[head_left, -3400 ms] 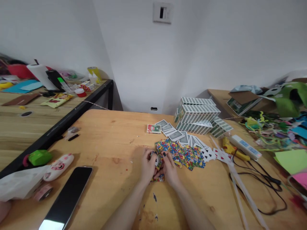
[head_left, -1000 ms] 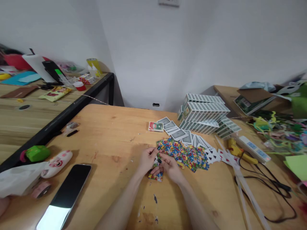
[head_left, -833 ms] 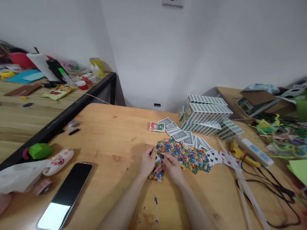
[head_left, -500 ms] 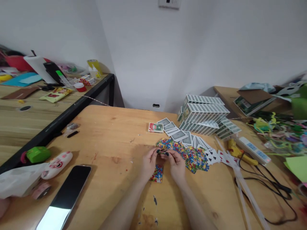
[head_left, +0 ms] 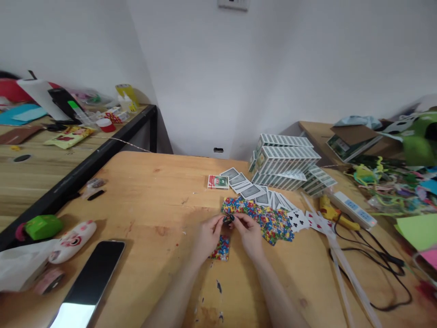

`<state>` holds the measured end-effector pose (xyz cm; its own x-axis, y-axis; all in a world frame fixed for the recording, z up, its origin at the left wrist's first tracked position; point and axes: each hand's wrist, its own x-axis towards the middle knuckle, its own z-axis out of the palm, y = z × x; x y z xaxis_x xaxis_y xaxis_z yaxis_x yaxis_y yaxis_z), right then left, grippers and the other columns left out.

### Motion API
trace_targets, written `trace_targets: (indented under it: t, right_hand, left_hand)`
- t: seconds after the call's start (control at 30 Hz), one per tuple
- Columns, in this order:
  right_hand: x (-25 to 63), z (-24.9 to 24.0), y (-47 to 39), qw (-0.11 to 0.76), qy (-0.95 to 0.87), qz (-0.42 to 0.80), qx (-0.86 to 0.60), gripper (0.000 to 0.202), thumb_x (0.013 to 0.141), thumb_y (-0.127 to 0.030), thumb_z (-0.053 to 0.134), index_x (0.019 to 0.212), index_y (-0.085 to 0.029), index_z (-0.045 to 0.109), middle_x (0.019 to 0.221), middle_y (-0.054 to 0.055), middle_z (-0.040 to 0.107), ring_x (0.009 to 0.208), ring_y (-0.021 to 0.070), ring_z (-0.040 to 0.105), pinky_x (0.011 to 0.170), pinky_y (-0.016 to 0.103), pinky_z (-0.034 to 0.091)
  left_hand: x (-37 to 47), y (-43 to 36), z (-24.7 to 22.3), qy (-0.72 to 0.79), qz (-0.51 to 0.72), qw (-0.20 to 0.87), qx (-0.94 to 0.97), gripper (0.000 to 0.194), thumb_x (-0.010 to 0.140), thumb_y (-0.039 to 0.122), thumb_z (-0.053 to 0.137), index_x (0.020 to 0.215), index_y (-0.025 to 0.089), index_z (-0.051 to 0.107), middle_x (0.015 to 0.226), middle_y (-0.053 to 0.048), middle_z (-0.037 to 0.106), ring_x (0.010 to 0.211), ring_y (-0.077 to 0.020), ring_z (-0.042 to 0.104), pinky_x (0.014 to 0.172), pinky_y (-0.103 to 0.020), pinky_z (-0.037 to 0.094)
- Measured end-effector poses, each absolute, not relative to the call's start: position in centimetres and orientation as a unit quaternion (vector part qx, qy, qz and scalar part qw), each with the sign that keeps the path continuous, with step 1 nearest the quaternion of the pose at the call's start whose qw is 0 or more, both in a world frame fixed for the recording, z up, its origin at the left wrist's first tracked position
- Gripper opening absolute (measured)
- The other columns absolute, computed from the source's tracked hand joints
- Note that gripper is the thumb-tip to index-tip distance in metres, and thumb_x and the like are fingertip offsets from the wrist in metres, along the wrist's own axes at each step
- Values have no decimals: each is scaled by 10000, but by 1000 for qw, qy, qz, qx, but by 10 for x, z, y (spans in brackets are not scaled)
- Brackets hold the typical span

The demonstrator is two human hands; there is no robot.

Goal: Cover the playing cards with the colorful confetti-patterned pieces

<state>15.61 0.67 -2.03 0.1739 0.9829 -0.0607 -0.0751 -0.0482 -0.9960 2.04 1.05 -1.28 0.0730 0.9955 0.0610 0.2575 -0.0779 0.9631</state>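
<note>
My left hand [head_left: 209, 234] and my right hand [head_left: 250, 233] meet at the fingertips over the wooden table, thumbs and fingers pinched together. Whatever small thing is between them is hidden by the fingers and dark nails. Just below the fingertips lies a piece covered in tiny multicoloured shapes [head_left: 222, 248], partly behind my left hand. A larger sheet with the same colourful pattern [head_left: 273, 223] spreads out behind and to the right of my right hand. Playing cards [head_left: 251, 191] lie fanned face down beyond it, and a few face-up cards [head_left: 296, 220] touch its right end.
A card box [head_left: 218, 181] and stacked striped boxes [head_left: 288, 159] stand at the back. On the right are a yellow glue gun [head_left: 336, 214], clear glue sticks [head_left: 344, 264], a power strip [head_left: 355, 209] and black cable. A phone [head_left: 90, 282] lies at the left.
The view has shifted slightly, so most things sit a little further left. My hands stay pinched together, with the fingertips drawn closer to each other.
</note>
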Motion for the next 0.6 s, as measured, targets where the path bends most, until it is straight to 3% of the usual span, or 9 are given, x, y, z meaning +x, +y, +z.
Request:
trace_targets:
  t: [0.33,0.6]
  right_hand:
    - [160,-33,0,545,-478,424,-544,115,711,-281,608,767,-214,683,787,52,657,689,189,587,677,345,475]
    - [157,-28,-1,545,-509,365,-558,126,739,-292,583,799,-216,664,772,45,628,719,184,562,681,326,454]
  left_hand:
    - [10,4,-20,485,424,411,646,270,803,223,467,1009,264,636,1023,-17,661,910,-169,616,842,-298,457]
    - [12,2,-19,509,426,364,653,217,785,267,502,926,257,667,896,-43,692,808,-188,626,786,-311,461]
